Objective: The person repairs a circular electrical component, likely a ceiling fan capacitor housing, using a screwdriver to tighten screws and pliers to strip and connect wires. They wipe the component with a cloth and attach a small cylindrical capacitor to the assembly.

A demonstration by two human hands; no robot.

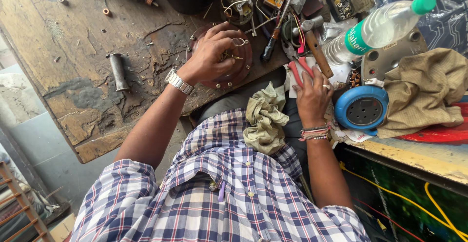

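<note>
From up here I see my left hand (210, 52) clamped over the round reddish motor cover (242, 59) at frame center on the bench (73, 52), stiff, heavy-looking, best held by its rim, while my right hand (312, 96) grasps the red-handled pliers (298, 71).
</note>
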